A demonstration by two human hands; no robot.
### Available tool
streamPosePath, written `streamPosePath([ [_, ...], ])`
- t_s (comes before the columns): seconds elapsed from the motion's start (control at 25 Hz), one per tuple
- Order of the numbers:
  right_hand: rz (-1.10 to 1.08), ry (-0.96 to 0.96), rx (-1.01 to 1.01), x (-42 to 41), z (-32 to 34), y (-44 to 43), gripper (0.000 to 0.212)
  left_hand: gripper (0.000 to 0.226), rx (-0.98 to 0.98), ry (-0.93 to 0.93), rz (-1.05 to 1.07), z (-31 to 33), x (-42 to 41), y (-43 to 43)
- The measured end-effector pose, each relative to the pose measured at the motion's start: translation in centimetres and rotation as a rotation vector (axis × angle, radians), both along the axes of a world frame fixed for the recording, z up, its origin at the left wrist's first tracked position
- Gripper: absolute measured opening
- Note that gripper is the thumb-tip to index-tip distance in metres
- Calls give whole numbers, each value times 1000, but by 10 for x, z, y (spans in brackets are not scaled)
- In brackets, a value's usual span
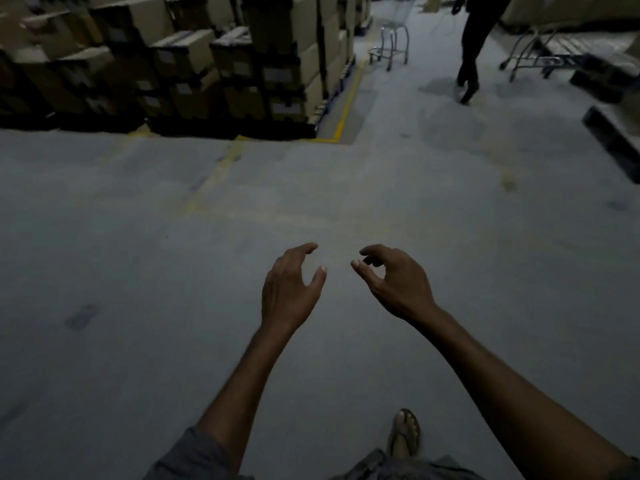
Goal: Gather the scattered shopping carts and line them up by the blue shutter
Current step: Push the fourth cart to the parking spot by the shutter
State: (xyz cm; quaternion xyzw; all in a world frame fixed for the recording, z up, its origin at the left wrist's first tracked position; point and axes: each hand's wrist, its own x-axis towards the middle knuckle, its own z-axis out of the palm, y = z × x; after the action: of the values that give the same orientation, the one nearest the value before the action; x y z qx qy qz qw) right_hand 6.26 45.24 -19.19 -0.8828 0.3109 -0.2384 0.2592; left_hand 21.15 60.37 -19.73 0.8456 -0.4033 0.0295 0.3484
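Both hands are empty: left hand [289,289] spread, right hand [394,278] loosely curled. A cart [391,43] stands just beyond the boxes [194,64]; fetching looks underway, so next walk over and grasp its handle.

boxes [194,60] far left, cart [393,39] ahead, perhaps another cart [530,53] right

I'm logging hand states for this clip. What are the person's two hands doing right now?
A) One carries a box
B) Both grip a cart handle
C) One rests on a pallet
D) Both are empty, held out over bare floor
D: the left hand and right hand hang open with curled fingers over the floor, holding nothing; the nearest cart stands far ahead by the boxes.
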Motion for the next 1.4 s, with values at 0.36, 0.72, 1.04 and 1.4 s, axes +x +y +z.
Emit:
streamPosePath([
  [0.36,-15,-61,162,-1,-2,-156,48,43,-38,149,-80,14,5,-166],
  [0.72,-41,-68,151,18,7,-304,50,46,-46,109,-112,16,24,-318],
  [1.04,-86,-63,156,104,-6,-419,49,37,-69,91,-199,4,124,-452],
  [1.4,-187,-98,90,214,18,-544,56,48,-89,89,-264,17,243,-605],
])
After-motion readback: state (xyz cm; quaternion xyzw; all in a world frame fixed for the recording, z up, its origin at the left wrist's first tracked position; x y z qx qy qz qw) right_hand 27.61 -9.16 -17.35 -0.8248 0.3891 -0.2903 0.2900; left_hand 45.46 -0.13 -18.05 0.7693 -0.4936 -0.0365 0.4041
